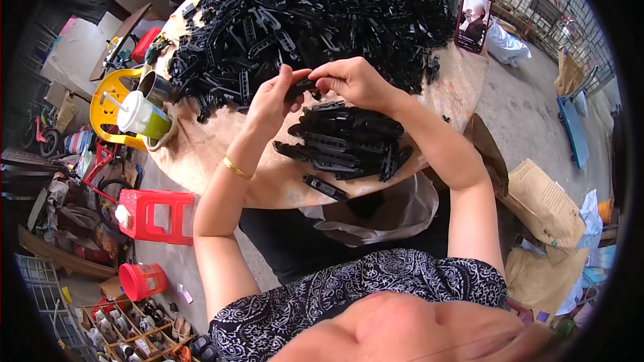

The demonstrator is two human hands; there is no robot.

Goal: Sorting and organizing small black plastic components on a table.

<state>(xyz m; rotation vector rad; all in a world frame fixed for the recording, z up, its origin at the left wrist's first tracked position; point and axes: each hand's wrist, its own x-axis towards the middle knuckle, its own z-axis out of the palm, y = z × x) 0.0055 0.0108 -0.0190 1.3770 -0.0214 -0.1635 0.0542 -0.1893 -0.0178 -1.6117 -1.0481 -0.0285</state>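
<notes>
Over the table my left hand (272, 97) is closed around a small black plastic piece (302, 86), mostly hidden by the fingers. Thumb and fingers of my right hand (354, 82) pinch together at the right end of the same piece. Just below the hands lies a neat stack of long, slim black plastic parts (339, 141), laid roughly side by side. One single black part (325, 188) rests apart from the stack, near the table's front edge. Beyond both hands spreads a large heap of loose black plastic parts (315, 13).
A pale cloth covers the round table (201, 154). At its left edge stand a lidded drink cup (144, 115) and a metal cup (157, 86), near a yellow chair (111, 104). A phone (473, 20) stands at the right. An open bag (382, 218) sits below the front edge.
</notes>
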